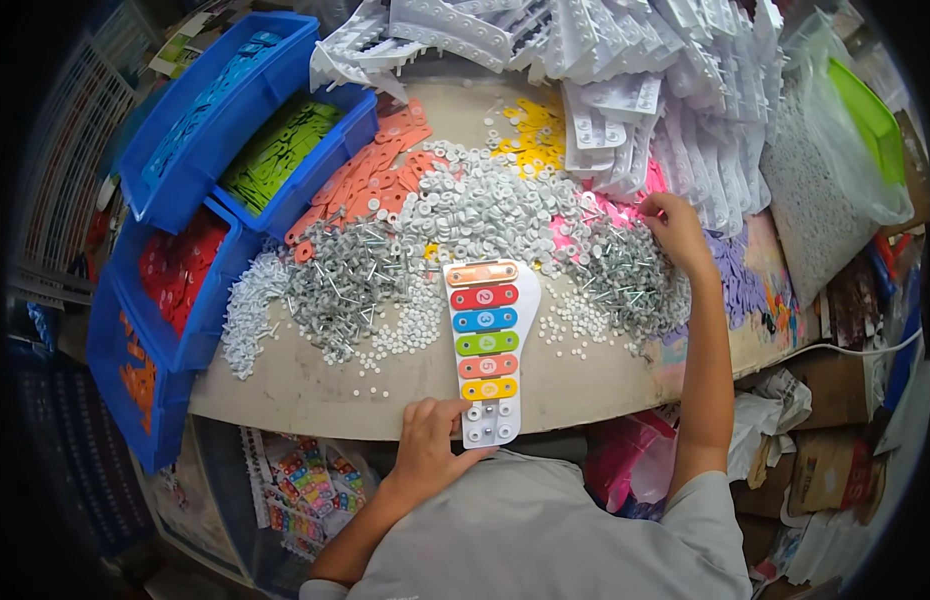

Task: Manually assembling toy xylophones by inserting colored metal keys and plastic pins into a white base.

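Left grip (428,440), part-open, grasps white frame (528,310); right grip (675,230) curled near pink pieces (617,210), we can't tell contents. One frame, six bars (488,344).

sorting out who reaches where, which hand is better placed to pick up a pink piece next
Probably the right hand: its fingertips are already beside the pink pieces. The left hand is farther off, holding the near end of the white base.

The left hand (425,440) is low near the body, thumb (475,457) and fingers (445,408) apart, while the right hand (675,232) reaches forward, fingertips bent
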